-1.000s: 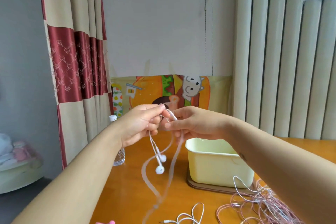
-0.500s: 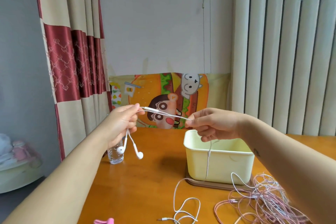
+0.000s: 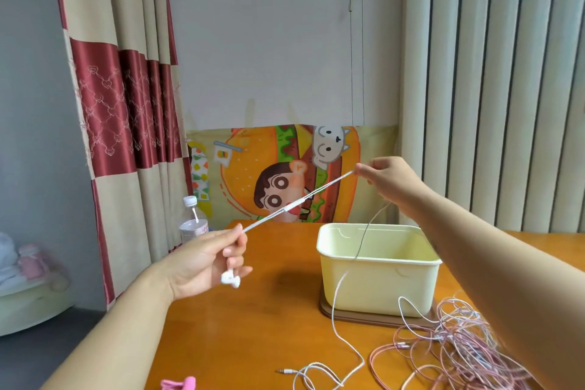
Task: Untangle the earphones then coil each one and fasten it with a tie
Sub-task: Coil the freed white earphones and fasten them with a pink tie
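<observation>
White earphones (image 3: 294, 207) stretched taut in mid-air above the surface (image 3: 253, 326), as seen on my remote feed; the left hand (image 3: 202, 260) pinches the cable low between thumb and forefinger, the two earbuds (image 3: 230, 279) hanging just under its curled fingers (image 3: 235, 263); the right hand (image 3: 386, 180) pinches the same cable higher up with its fingertips, and the inline remote sits roughly midway along the slanting line between them. From the right hand the slack drops in front of the cream bin (image 3: 380, 288), which stands on a brown lid (image 3: 348, 318), then loops over the surface to the jack plug (image 3: 285, 371); I cannot tell whether the cable touches the bin's rim. A pile of tangled pink cables (image 3: 459, 348) lies just right of the bin. Half a second ago the hands were close together and level; now they are well apart, the right one raised, and the earbuds, then dangling freely, have drawn up against the left hand.
</observation>
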### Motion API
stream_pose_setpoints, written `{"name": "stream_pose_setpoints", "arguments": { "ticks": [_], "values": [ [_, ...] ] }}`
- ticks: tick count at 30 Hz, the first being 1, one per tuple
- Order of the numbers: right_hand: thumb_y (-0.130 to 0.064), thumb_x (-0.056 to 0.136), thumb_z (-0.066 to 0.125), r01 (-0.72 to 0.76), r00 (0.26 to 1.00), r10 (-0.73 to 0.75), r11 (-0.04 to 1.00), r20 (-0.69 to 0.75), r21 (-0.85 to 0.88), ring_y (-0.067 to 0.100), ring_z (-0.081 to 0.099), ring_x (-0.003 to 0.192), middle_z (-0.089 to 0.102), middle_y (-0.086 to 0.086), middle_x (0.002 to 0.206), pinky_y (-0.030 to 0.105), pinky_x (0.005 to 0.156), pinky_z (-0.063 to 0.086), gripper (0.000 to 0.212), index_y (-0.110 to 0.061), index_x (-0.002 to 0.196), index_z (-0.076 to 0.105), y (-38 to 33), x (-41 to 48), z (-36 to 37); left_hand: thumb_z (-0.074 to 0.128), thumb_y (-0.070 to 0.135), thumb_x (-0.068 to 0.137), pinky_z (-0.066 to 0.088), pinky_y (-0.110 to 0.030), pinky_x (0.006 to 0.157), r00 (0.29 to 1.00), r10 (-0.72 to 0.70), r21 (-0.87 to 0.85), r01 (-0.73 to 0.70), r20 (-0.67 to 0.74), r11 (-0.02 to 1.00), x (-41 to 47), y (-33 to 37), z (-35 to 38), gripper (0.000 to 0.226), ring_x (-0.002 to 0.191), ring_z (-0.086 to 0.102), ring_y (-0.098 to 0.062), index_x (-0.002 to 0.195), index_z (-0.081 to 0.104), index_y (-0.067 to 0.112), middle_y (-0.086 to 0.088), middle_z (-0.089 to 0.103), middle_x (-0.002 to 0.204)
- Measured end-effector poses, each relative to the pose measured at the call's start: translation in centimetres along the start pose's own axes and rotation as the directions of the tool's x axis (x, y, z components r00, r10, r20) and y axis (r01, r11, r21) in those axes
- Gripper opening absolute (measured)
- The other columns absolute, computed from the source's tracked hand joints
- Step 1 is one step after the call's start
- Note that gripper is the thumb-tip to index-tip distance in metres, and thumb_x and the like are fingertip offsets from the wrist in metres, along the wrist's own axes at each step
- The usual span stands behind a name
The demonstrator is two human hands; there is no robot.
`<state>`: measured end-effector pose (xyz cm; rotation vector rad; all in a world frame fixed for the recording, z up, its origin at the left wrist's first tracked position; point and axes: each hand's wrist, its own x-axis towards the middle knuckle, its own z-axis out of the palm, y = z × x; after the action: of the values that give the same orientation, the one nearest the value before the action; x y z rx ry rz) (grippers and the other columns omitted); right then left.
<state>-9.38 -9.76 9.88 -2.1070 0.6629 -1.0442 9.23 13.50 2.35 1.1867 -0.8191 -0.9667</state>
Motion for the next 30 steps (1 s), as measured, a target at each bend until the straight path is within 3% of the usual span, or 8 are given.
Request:
{"name": "stream_pose_setpoints", "arguments": {
  "ticks": [3, 5, 7, 10, 13, 17, 24, 30],
  "values": [
    [-0.027, 0.094, 0.056, -0.065, 0.997, 0.066, 0.997, 0.034, -0.038, 0.011, 0.030, 0.045, 0.042, 0.001, 0.057, 0.019, 0.041, 0.024, 0.023, -0.013, 0.081, 0.069, 1.9, -0.7, 1.4, 0.082, 0.028, 0.072, 0.055, -0.032, 0.071, 0.985, 0.074, -0.253, -0.032, 0.156, 0.967, -0.2, 0.9, -1.4, 0.027, 0.052, 0.047, -0.010, 0.073, 0.060, 0.012, 0.003, 0.041, 0.058],
    [-0.027, 0.095, 0.055, -0.105, 0.990, 0.107, 0.994, 0.096, -0.033, 0.011, 0.032, 0.046, 0.042, -0.001, 0.056, 0.020, 0.042, 0.025, 0.024, -0.015, 0.077, 0.066, 2.9, -1.3, 2.8, 0.045, 0.027, 0.101, 0.047, -0.032, 0.092, 0.945, 0.159, -0.367, -0.046, 0.286, 0.929, -0.5, 1.5, -1.9, 0.026, 0.072, 0.056, -0.014, 0.092, 0.061, 0.008, -0.003, 0.054, 0.073],
    [-0.026, 0.096, 0.053, -0.136, 0.970, 0.138, 0.990, 0.200, -0.026, 0.012, 0.035, 0.051, 0.045, -0.001, 0.060, 0.021, 0.045, 0.028, 0.024, -0.012, 0.082, 0.067, 3.5, -2.2, 4.6, 0.018, 0.031, 0.106, 0.040, -0.029, 0.097, 0.973, 0.210, -0.350, -0.166, 0.092, 0.922, -1.7, 1.7, -2.5, 0.047, 0.082, 0.057, -0.015, 0.102, 0.058, 0.005, -0.006, 0.059, 0.082],
    [-0.026, 0.097, 0.051, -0.148, 0.922, 0.156, 0.988, 0.354, -0.050, 0.012, 0.042, 0.056, 0.054, 0.001, 0.068, 0.021, 0.050, 0.033, 0.026, -0.008, 0.088, 0.068, 3.9, -3.7, 7.9, 0.032, 0.030, 0.101, 0.051, -0.020, 0.066, 0.984, 0.168, -0.442, -0.126, 0.056, 0.888, -2.5, 2.7, -2.4, 0.040, 0.052, 0.050, -0.005, 0.079, 0.061, 0.012, 0.005, 0.047, 0.056],
    [-0.025, 0.096, 0.053, -0.082, 0.898, 0.123, 0.990, 0.422, -0.114, 0.017, 0.061, 0.077, 0.068, 0.010, 0.096, 0.026, 0.067, 0.050, 0.023, -0.008, 0.099, 0.067, 3.8, -5.2, 11.8, 0.037, 0.030, 0.099, 0.045, -0.014, 0.052, 0.961, 0.117, -0.341, -0.202, -0.252, 0.918, -3.7, 2.2, -2.5, 0.031, 0.041, 0.039, -0.001, 0.074, 0.050, 0.017, 0.009, 0.036, 0.046],
    [-0.026, 0.093, 0.057, 0.164, 0.890, -0.045, 0.960, 0.455, -0.226, 0.022, 0.060, 0.106, 0.065, 0.007, 0.119, 0.032, 0.092, 0.047, 0.027, -0.011, 0.115, 0.065, 1.6, -7.2, 15.6, 0.040, 0.028, 0.100, 0.043, -0.015, 0.051, 0.933, -0.013, -0.302, -0.104, -0.360, 0.948, -5.0, 0.7, -3.1, 0.028, 0.042, 0.038, -0.002, 0.076, 0.049, 0.015, 0.008, 0.036, 0.049],
    [-0.008, 0.081, 0.068, 0.341, 0.754, -0.359, 0.930, 0.549, 0.139, 0.013, 0.049, 0.123, 0.052, 0.003, 0.134, 0.023, 0.103, 0.038, 0.061, -0.010, 0.137, 0.044, -3.7, -10.5, 19.8, 0.045, 0.026, 0.098, 0.042, -0.020, 0.056, 0.959, -0.085, 0.052, 0.102, -0.272, 0.993, -6.8, -1.7, -3.8, 0.024, 0.047, 0.037, -0.005, 0.080, 0.055, 0.014, 0.007, 0.038, 0.051],
    [-0.008, 0.093, 0.057, -0.026, 0.607, -0.341, 0.894, 0.718, 0.446, 0.015, 0.057, 0.071, 0.062, 0.003, 0.075, 0.029, 0.071, 0.052, 0.010, -0.006, 0.098, 0.064, -4.6, -10.5, 20.3, 0.053, 0.029, 0.090, 0.045, -0.017, 0.052, 0.998, -0.066, -0.244, 0.062, -0.010, 0.968, -8.5, -0.6, -4.0, 0.017, 0.046, 0.040, -0.002, 0.081, 0.056, 0.014, 0.008, 0.037, 0.052]
  ]
}}
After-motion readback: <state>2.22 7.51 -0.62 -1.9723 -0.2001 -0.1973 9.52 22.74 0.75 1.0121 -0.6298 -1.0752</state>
